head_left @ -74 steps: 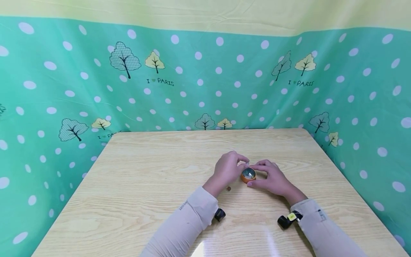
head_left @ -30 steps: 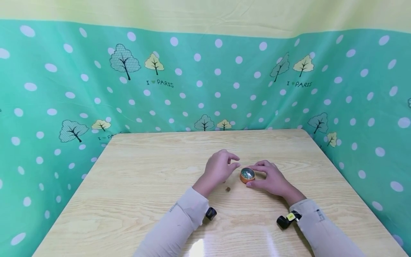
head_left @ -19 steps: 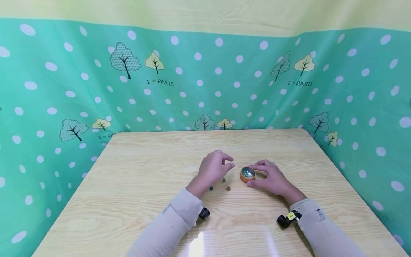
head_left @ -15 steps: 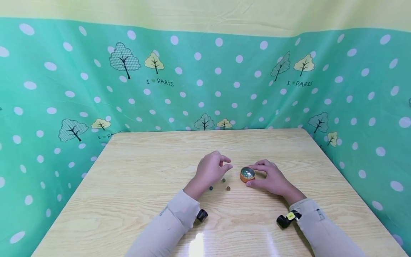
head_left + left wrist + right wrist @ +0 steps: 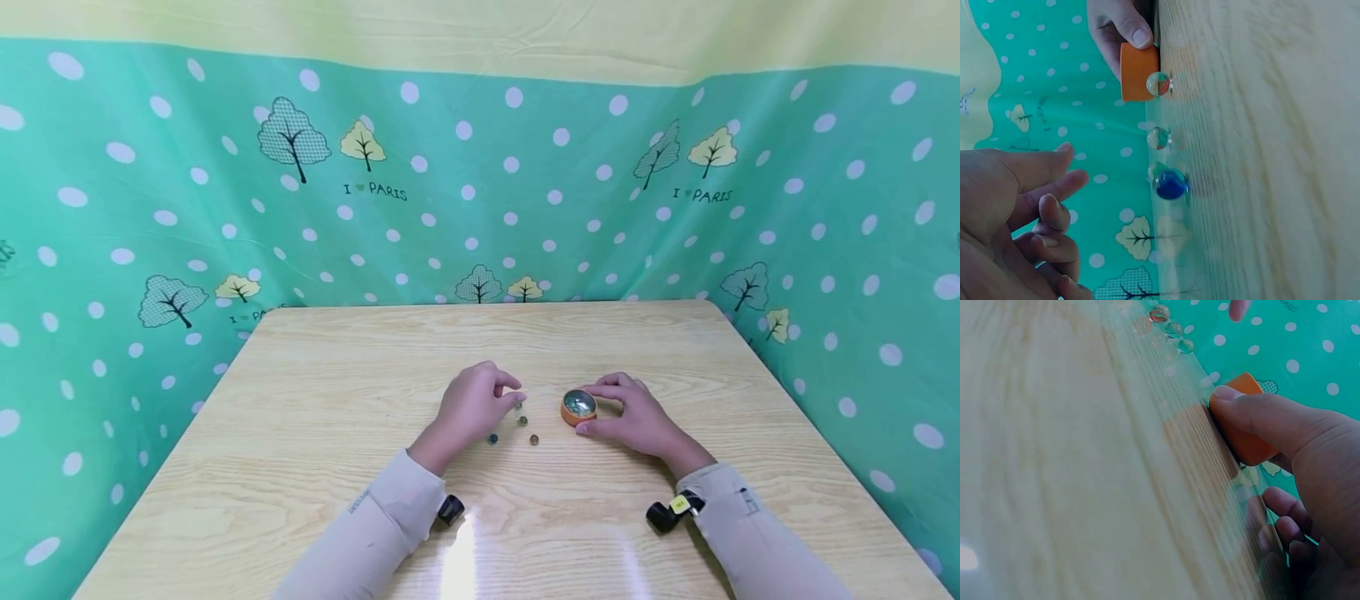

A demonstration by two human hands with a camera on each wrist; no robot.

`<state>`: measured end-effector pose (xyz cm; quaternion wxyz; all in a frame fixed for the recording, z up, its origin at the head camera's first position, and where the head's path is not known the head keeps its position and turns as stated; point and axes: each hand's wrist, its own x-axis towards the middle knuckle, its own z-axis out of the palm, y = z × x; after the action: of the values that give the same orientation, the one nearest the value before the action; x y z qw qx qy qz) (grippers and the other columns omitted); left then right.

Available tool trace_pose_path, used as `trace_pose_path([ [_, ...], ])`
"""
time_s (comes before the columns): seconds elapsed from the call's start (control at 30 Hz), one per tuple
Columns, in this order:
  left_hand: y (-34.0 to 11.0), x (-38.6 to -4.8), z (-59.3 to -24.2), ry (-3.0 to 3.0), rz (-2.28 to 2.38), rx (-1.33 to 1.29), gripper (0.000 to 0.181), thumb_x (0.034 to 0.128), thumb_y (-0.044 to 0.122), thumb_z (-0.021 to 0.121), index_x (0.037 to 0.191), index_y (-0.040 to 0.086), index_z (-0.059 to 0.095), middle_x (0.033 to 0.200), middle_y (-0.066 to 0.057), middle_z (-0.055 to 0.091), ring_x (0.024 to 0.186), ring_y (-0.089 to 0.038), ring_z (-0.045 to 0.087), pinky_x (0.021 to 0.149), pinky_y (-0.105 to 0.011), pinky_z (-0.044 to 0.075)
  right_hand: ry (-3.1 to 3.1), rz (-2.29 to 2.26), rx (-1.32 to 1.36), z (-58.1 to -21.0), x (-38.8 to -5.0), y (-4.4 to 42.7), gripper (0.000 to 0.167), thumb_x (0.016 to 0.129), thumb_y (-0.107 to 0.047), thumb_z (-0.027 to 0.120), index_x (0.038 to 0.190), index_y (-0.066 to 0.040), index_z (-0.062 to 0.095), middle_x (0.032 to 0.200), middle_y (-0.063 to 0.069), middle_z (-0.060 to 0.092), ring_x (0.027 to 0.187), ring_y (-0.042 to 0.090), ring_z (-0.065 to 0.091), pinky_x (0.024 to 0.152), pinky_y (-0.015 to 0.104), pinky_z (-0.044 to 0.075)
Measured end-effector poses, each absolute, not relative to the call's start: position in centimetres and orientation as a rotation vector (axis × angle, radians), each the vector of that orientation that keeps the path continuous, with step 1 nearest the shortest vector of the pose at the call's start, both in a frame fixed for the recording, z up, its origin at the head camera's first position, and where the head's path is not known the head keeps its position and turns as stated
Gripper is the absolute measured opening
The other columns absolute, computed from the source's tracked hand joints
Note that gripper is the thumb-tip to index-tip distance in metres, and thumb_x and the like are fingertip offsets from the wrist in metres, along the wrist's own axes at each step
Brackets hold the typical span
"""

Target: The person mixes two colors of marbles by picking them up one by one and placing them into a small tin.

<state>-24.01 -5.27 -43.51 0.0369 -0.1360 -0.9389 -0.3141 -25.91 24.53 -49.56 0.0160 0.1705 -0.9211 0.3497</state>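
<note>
My right hand (image 5: 633, 421) grips a small round orange container (image 5: 567, 414) between thumb and fingers; something greenish shows inside its shiny top. In the right wrist view the thumb presses on the side of the orange container (image 5: 1241, 428). My left hand (image 5: 471, 404) hovers to the left, its fingers loosely bent and holding nothing, with the thumb tip close to a small marble (image 5: 518, 405). Several glass marbles lie on the table, among them a greenish one (image 5: 523, 422), a brownish one (image 5: 534, 440) and a blue one (image 5: 1170, 184).
A light wooden table (image 5: 337, 367) bears everything. Behind and at both sides hangs a green dotted curtain (image 5: 420, 200) with printed trees. Black wrist cameras sit below the left sleeve (image 5: 367, 533) and the right sleeve (image 5: 757, 533).
My left hand has drawn away to the left and a little nearer from beside the container, uncovering marbles it hid before. The right hand and the container have stayed in place.
</note>
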Motion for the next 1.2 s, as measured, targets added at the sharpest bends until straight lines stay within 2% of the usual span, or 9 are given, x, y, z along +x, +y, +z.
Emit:
trace_pose_path([
  [0.43, -6.8, -23.4, -44.3, -2.936, -0.998, -0.385, 0.024, 0.0933, 0.035, 0.078, 0.110, 0.018, 0.082, 0.080, 0.002, 0.055, 0.068, -0.014, 0.049, 0.058, -0.028, 0.039, -2.869, 1.067, 0.521, -49.8, -26.0, 24.6, 0.070, 0.071, -0.064, 0.088, 0.130, -0.030, 0.072, 0.129, 0.001, 0.057, 0.121, 0.026, 0.047, 0.099, 0.054, 0.043],
  [0.77, -8.1, -23.1, -44.5, -2.976, -1.050, -0.381, 0.023, 0.0933, 0.036, 0.078, 0.108, 0.018, 0.082, 0.082, 0.002, 0.057, 0.068, -0.015, 0.050, 0.059, -0.029, 0.041, -2.855, 1.101, 0.536, -49.7, -26.0, 24.6, 0.066, 0.070, -0.063, 0.088, 0.128, -0.033, 0.073, 0.129, 0.000, 0.057, 0.122, 0.025, 0.046, 0.100, 0.054, 0.041],
  [1.07, -8.9, -22.7, -44.7, -3.083, -1.072, -0.417, 0.017, 0.0887, 0.033, 0.083, 0.098, 0.019, 0.082, 0.068, 0.005, 0.055, 0.059, -0.011, 0.045, 0.055, -0.027, 0.037, -2.868, 1.085, 0.519, -49.7, -25.9, 24.6, 0.068, 0.071, -0.063, 0.088, 0.129, -0.033, 0.073, 0.130, 0.001, 0.056, 0.121, 0.026, 0.046, 0.099, 0.053, 0.041],
  [1.2, -9.0, -22.7, -44.7, -3.102, -1.048, -0.450, 0.013, 0.0854, 0.028, 0.086, 0.094, 0.018, 0.083, 0.070, 0.010, 0.062, 0.062, -0.009, 0.051, 0.058, -0.027, 0.042, -2.866, 1.095, 0.521, -49.6, -25.9, 24.5, 0.067, 0.071, -0.062, 0.088, 0.129, -0.032, 0.073, 0.130, 0.001, 0.056, 0.122, 0.026, 0.046, 0.099, 0.054, 0.041],
])
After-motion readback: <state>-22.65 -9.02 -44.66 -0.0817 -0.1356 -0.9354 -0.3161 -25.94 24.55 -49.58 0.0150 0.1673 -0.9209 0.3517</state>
